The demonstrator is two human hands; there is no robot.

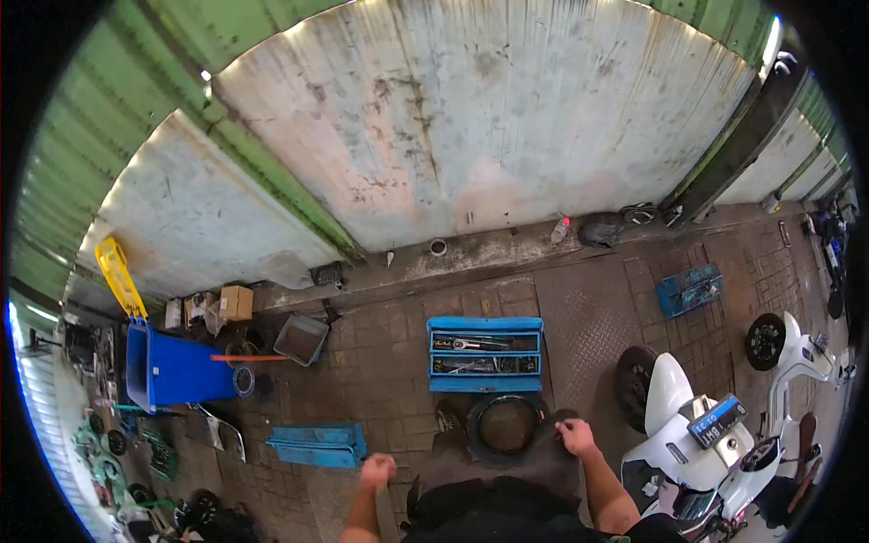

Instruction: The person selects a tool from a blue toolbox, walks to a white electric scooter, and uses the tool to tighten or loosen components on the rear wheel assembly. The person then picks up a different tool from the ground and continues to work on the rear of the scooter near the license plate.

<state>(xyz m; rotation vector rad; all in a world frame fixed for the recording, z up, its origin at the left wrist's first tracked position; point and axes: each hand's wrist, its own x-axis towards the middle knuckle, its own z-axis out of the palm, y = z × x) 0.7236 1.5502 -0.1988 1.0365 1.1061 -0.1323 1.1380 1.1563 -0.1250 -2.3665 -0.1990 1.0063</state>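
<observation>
My left hand [378, 469] is curled closed beside the right end of a closed blue metal toolbox [315, 445]; whether anything is inside the fingers is hidden. To the right of the dark tyre [473, 434], my right hand [577, 437] has its fingers drawn together by my knee, and anything in them is too small to name. That tyre lies on the ground in front of me, between my legs. Just beyond it stands an opened blue toolbox [485, 324], with a ratchet wrench [480, 344] and several other metal tools in its trays.
A white scooter [672, 407] stands close on the right, another [797, 371] behind it. Farther off is a blue crate-like toolbox [689, 290]. On the left are a blue bin [186, 366], a grey basin [301, 339] and cardboard boxes [237, 303]. A metal wall [489, 109] closes off the back.
</observation>
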